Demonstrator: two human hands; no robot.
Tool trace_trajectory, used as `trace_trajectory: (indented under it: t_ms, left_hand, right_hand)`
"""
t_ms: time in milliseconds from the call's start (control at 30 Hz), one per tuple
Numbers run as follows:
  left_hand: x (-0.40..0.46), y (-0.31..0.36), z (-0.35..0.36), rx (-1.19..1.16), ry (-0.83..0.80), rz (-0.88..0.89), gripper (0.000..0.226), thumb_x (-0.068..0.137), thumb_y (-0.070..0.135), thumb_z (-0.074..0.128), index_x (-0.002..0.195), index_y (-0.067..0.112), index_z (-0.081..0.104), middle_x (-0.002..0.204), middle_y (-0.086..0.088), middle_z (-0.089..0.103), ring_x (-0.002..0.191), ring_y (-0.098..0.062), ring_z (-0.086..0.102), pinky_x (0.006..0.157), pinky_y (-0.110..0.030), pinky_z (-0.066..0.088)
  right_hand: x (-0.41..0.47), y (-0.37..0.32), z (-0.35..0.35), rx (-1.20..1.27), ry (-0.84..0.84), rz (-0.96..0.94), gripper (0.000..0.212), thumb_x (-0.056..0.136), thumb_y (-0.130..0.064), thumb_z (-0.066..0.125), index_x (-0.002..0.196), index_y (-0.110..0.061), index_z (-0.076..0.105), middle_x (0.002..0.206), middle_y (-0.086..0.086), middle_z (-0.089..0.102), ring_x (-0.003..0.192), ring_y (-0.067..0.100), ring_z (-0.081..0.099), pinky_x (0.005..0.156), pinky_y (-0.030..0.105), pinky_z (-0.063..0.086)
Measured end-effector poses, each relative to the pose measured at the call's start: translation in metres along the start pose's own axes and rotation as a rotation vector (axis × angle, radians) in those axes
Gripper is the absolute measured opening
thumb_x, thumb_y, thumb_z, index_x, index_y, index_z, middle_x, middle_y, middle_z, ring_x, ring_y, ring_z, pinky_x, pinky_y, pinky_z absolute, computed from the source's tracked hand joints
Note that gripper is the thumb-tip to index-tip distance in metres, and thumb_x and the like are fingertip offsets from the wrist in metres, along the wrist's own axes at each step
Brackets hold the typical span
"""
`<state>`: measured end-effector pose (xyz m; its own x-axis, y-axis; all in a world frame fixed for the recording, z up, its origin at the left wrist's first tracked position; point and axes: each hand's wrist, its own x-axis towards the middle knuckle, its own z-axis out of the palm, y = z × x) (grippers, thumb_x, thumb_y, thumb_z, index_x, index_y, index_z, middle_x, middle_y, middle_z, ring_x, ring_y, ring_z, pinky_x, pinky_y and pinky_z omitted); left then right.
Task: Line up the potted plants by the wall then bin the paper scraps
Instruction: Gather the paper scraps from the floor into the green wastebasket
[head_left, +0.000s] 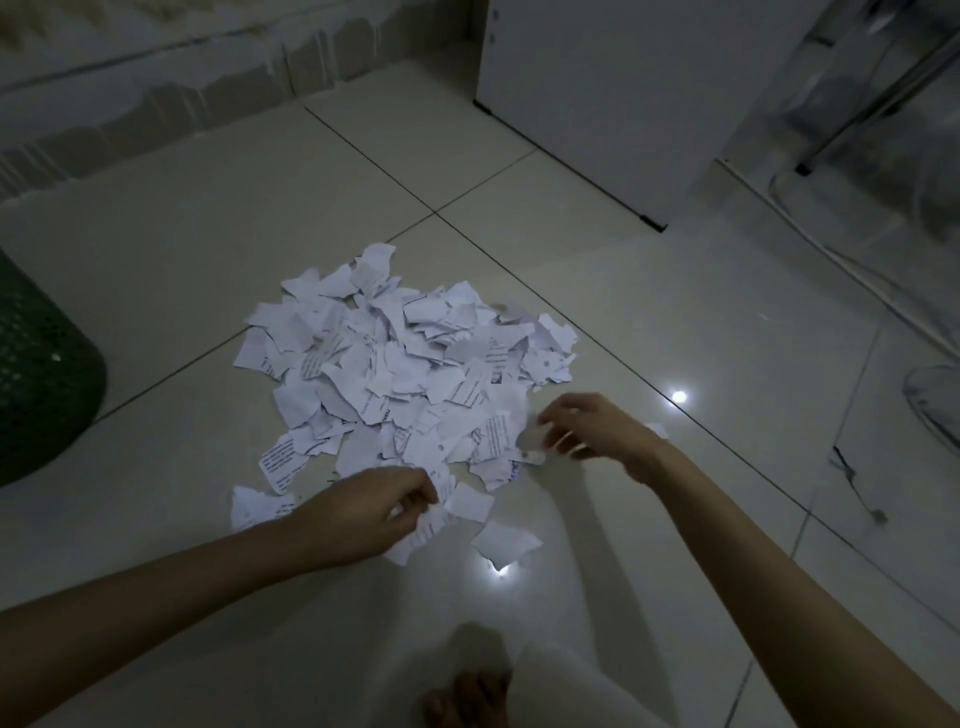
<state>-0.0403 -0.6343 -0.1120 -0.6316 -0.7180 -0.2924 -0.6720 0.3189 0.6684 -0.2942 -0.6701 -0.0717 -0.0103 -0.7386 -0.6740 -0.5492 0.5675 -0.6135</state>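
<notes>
A bare foot (467, 696) rests on the tiled floor (649, 332) at the near edge. Just past it, the left hand (363, 512) curls its fingers around a few paper scraps at the near side of the pile. The right hand (587, 428) pinches a small scrap at the pile's right edge. The heap of torn paper scraps (405, 374) lies in the middle of the floor. Some bits have printed lines, too small to read. A green mesh basket (41, 374) stands at the left edge. A white cabinet (623, 93) stands far back, near the wall.
</notes>
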Motion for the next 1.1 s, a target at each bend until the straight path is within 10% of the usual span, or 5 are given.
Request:
trace_trajectory:
  t_ms: [100,233,533,800,1100]
  left_hand:
    - [-0.006,-0.014,0.002,-0.020,0.184,-0.045,0.016,0.094,0.017,0.046,0.106,0.020,0.057,0.098,0.004,0.061,0.081,0.006,0.052,0.069,-0.009,0.038]
    - [-0.014,-0.033,0.011,0.106,0.297,-0.048,0.026,0.088,0.034,0.036,0.104,0.023,0.053,0.090,0.005,0.060,0.081,0.000,0.045,0.071,-0.016,0.041]
    - [-0.043,-0.059,0.001,0.557,0.299,-0.022,0.064,0.093,0.057,0.015,0.114,0.009,0.052,0.105,-0.010,0.065,0.104,-0.015,0.044,0.092,-0.024,0.030]
    - [-0.051,-0.090,-0.003,0.662,0.172,-0.163,0.098,0.082,0.077,0.016,0.149,0.008,-0.002,0.145,-0.020,0.033,0.146,-0.022,-0.012,0.107,-0.047,0.015]
    - [-0.017,-0.061,0.002,0.258,0.577,-0.131,0.091,0.085,0.074,0.008,0.146,0.008,0.019,0.153,-0.011,0.022,0.143,-0.001,-0.008,0.116,-0.023,-0.003]
  right_hand:
    - [0.018,0.028,-0.010,-0.357,0.480,0.173,0.034,0.097,-0.019,0.040,0.129,-0.009,0.042,0.126,0.019,0.047,0.117,0.034,0.043,0.094,0.039,0.038]
    - [0.022,0.033,0.012,-0.317,0.400,0.467,0.063,0.097,-0.020,0.041,0.149,-0.010,0.007,0.154,0.026,-0.005,0.142,0.044,-0.004,0.113,0.054,0.014]
    - [-0.003,0.004,0.096,-0.291,0.131,-0.305,0.078,0.095,-0.022,0.047,0.148,-0.003,-0.006,0.159,0.010,-0.002,0.146,0.032,-0.003,0.120,0.041,0.001]
    - [0.003,0.048,0.106,-0.772,0.040,-0.383,0.119,0.048,-0.092,0.015,0.120,-0.025,-0.052,0.150,0.011,-0.034,0.128,0.030,-0.042,0.110,0.049,-0.020]
    - [0.020,0.008,0.097,-0.338,0.652,-0.664,0.085,0.081,-0.076,0.023,0.141,-0.015,0.025,0.141,0.018,0.037,0.138,0.027,0.017,0.113,0.045,0.018]
